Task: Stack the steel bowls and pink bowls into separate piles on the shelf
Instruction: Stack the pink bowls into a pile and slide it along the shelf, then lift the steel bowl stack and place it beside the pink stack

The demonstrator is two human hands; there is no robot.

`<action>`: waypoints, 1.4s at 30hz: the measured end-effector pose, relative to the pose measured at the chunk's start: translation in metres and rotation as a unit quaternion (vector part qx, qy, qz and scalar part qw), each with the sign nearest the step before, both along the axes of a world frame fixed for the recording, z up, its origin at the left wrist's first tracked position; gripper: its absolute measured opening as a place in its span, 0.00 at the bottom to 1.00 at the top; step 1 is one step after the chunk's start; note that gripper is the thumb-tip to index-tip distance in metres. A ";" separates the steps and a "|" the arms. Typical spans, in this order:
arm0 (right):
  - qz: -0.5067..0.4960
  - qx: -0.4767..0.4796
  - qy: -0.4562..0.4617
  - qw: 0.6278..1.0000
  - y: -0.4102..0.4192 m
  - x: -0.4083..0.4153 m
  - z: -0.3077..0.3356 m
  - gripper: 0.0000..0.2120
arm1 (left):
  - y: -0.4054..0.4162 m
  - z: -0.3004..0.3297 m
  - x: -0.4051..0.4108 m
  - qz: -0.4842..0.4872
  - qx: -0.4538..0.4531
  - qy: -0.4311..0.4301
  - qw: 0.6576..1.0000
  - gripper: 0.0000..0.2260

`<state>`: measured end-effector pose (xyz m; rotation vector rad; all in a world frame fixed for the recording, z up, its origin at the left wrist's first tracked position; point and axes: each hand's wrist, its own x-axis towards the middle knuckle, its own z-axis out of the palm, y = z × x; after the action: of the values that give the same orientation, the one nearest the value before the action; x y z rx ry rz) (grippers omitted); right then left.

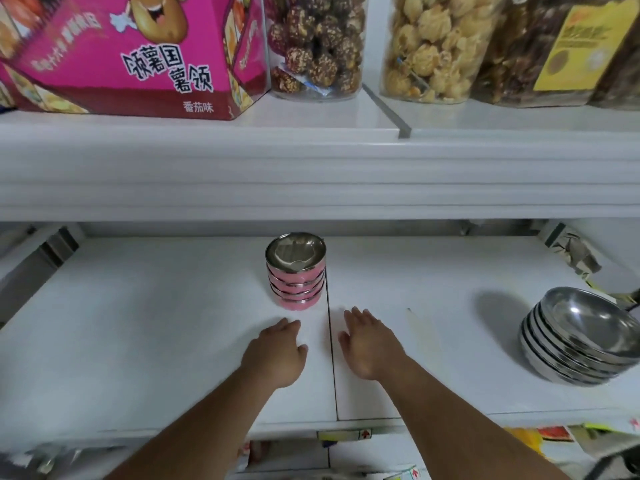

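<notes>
A pile of several pink bowls (296, 278) with steel insides stands upright at the middle of the white shelf (138, 323), right at the seam between two shelf panels. A pile of several steel bowls (581, 337) sits at the far right, leaning slightly. My left hand (277, 351) hovers just in front of the pink pile, fingers loosely apart, holding nothing. My right hand (367, 344) is beside it on the right of the seam, palm down, fingers spread, also holding nothing. Neither hand touches a bowl.
The upper shelf carries a pink snack box (131, 53) and clear jars of snacks (318, 46). A shelf bracket and crumpled paper (575, 254) sit at the back right corner. Packaged goods show below the shelf's front edge (346, 434).
</notes>
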<state>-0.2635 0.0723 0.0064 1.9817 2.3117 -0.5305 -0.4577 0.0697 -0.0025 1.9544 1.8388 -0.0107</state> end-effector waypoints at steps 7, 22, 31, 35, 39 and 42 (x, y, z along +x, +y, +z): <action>0.070 0.004 -0.048 0.996 -0.020 0.043 0.004 0.30 | -0.039 0.016 0.058 0.021 0.012 0.016 1.000 0.28; 0.091 -0.021 0.032 0.995 -0.100 0.197 0.011 0.30 | -0.126 0.029 0.230 0.067 0.002 0.019 0.998 0.28; 0.007 0.001 0.075 0.997 -0.158 0.258 0.015 0.30 | -0.157 0.032 0.283 0.016 0.017 -0.021 1.000 0.28; -0.024 -0.025 0.053 0.998 -0.189 0.289 0.012 0.30 | -0.178 0.025 0.305 -0.001 0.014 -0.061 0.998 0.28; -0.053 -0.018 0.041 0.998 -0.209 0.324 0.010 0.31 | -0.196 0.024 0.332 -0.011 0.011 -0.096 0.995 0.27; -0.078 -0.025 0.045 0.996 -0.216 0.352 0.010 0.31 | -0.202 0.026 0.354 -0.025 0.010 -0.093 0.995 0.27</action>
<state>0.0882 -0.1438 0.0164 2.1708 2.1794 -0.6937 -0.1035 -0.1322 0.0230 1.9435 1.6752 0.1685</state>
